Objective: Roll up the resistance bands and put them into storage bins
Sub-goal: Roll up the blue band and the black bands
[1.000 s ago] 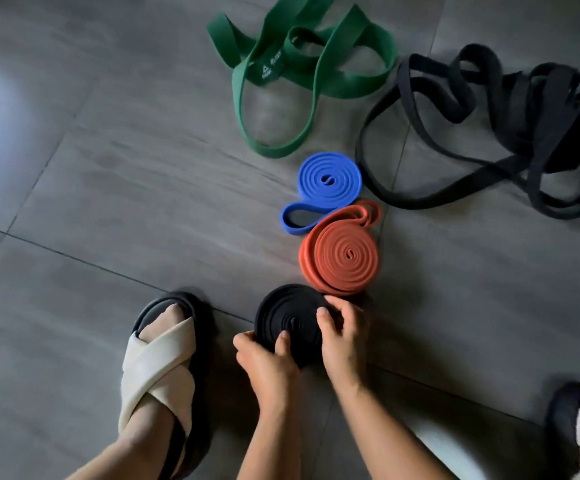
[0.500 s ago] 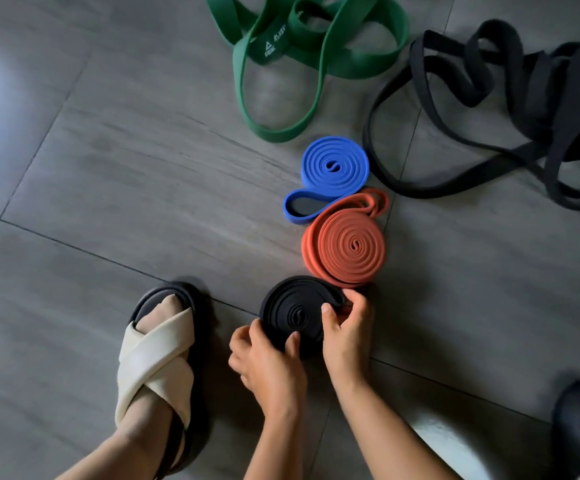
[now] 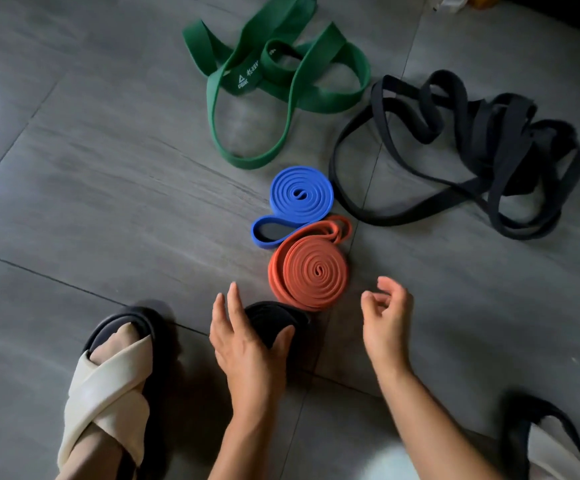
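A rolled black band (image 3: 274,320) lies flat on the grey floor, partly under my left hand (image 3: 247,344), whose fingers are spread and straight over its left side. My right hand (image 3: 385,313) hovers to the right of it, fingers loosely curled, holding nothing. Just beyond sits a rolled orange band (image 3: 311,271) touching the black roll, and past that a rolled blue band (image 3: 299,199) with a loose tail loop. An unrolled green band (image 3: 274,81) and a tangled heap of black bands (image 3: 472,150) lie farther away.
My left foot in a cream-strapped sandal (image 3: 108,386) stands left of the hands; the other sandal (image 3: 551,441) is at the bottom right corner. Some pale and yellow object (image 3: 461,1) peeks in at the top right edge. No storage bin shows.
Both hands have let go of the black roll. My right hand has lifted off to the right, and my left hand has opened above the roll.
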Demonstrator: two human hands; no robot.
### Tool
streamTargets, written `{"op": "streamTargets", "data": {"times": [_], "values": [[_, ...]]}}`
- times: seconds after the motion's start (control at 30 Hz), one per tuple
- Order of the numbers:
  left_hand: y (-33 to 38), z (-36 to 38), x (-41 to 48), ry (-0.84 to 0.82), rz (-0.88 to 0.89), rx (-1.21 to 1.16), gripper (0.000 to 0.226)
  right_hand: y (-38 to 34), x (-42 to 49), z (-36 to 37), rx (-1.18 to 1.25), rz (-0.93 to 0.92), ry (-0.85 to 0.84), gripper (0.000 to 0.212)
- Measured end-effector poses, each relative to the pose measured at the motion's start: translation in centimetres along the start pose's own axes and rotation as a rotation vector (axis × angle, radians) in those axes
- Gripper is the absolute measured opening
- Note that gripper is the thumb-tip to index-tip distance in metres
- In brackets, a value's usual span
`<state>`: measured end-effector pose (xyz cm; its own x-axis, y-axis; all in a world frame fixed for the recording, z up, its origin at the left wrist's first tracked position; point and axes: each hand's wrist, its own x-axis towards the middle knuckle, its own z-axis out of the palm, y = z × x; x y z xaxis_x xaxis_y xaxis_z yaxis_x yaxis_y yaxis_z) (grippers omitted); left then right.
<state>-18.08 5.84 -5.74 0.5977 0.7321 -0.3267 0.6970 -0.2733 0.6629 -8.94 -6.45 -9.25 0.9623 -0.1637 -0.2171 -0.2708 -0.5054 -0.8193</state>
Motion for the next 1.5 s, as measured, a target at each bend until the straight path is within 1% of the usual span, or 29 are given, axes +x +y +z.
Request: {"op": "streamTargets", "data": {"times": [0.03,0.07,0.1,0.17,0.27,0.3,0.33,0.4,0.43,0.47,0.57,0.63,0.73,0.8,0.87,0.93,1.03,1.1,1.13,1.2,1.23,1.3,1.33,1.4,1.5], "values": [[0.7,0.1,0.5,0.011,0.025,0.008,0.096,-0.3,2.5,-1.1,-0.091,-0.059,0.025,0.035],[1.4,0.3,1.1,0.029,0.050,0.043,0.096,-0.5,5.2,-2.0,-0.193,-0.126,0.030,0.035],[1.9,0.3,1.7,0.049,0.069,0.095,0.096,-0.7,7.8,-2.7,-0.289,-0.197,0.000,0.038],[2.3,0.4,3.0,0.084,0.079,0.142,0.096,-1.9,12.0,-3.2,-0.491,-0.317,-0.151,0.048],[2.6,1.1,3.3,0.082,0.104,0.066,0.091,-2.5,15.2,-2.2,-0.844,-0.492,-0.448,0.065],[2.5,1.5,3.1,0.071,0.113,0.037,0.089,-2.4,15.6,-1.5,-0.953,-0.531,-0.507,0.067],[2.5,2.0,2.9,0.055,0.127,0.013,0.088,-2.2,15.9,-1.0,-1.052,-0.555,-0.515,0.064],[2.7,2.7,2.6,0.020,0.157,-0.016,0.085,-2.2,16.1,-1.0,-1.194,-0.565,-0.427,0.043],[2.8,2.8,2.7,0.008,0.168,-0.024,0.082,-2.4,16.2,-1.7,-1.197,-0.523,-0.373,0.035],[2.9,2.8,2.8,0.000,0.171,-0.030,0.079,-2.7,16.4,-2.8,-1.150,-0.458,-0.337,0.032],[4.6,2.1,2.8,-0.027,0.217,-0.081,0.065,-4.7,16.8,-8.6,-0.812,-0.293,-0.313,0.027],[6.9,1.1,2.4,-0.083,0.301,-0.157,0.051,-7.1,16.7,-13.2,-0.688,-0.252,-0.338,0.023],[11.7,-0.9,1.4,-0.196,0.447,-0.186,0.037,-12.3,15.3,-19.2,-0.560,-0.214,-0.348,0.026],[15.0,-2.1,0.6,-0.295,0.533,-0.119,0.037,-16.1,13.6,-22.8,-0.472,-0.199,-0.331,0.027],[18.6,-3.7,-0.5,-0.388,0.615,-0.066,0.042,-19.3,11.2,-25.8,-0.406,-0.213,-0.328,0.027],[22.6,-5.8,-2.2,-0.478,0.701,-0.083,0.046,-22.1,8.2,-28.2,-0.333,-0.237,-0.351,0.026],[28.3,-9.4,-5.6,-0.655,0.766,-0.132,0.059,-25.7,3.3,-30.5,-0.217,-0.316,-0.375,0.027],[31.2,-12.0,-8.1,-0.796,0.760,-0.202,0.065,-27.7,0.1,-31.5,-0.219,-0.408,-0.376,0.028],[32.2,-13.1,-9.4,-0.858,0.768,-0.241,0.065,-28.7,-1.4,-32.0,-0.242,-0.455,-0.371,0.029],[33.3,-15.5,-11.8,-0.924,0.775,-0.334,0.054,-30.6,-4.1,-33.0,-0.240,-0.523,-0.370,0.034],[33.3,-16.6,-12.9,-0.936,0.760,-0.388,0.047,-31.3,-5.4,-33.5,-0.189,-0.552,-0.362,0.037],[32.8,-18.0,-14.8,-0.958,0.713,-0.519,0.039,-32.1,-7.3,-34.2,-0.060,-0.592,-0.315,0.037],[32.4,-18.2,-15.5,-0.978,0.672,-0.568,0.038,-31.9,-7.8,-34.2,-0.040,-0.600,-0.289,0.035],[31.3,-18.0,-15.9,-1.007,0.547,-0.618,0.042,-30.8,-8.1,-33.2,-0.097,-0.584,-0.253,0.029],[30.1,-17.4,-14.9,-1.020,0.344,-0.594,0.047,-28.3,-7.4,-30.8,-0.203,-0.559,-0.228,0.012]]}}
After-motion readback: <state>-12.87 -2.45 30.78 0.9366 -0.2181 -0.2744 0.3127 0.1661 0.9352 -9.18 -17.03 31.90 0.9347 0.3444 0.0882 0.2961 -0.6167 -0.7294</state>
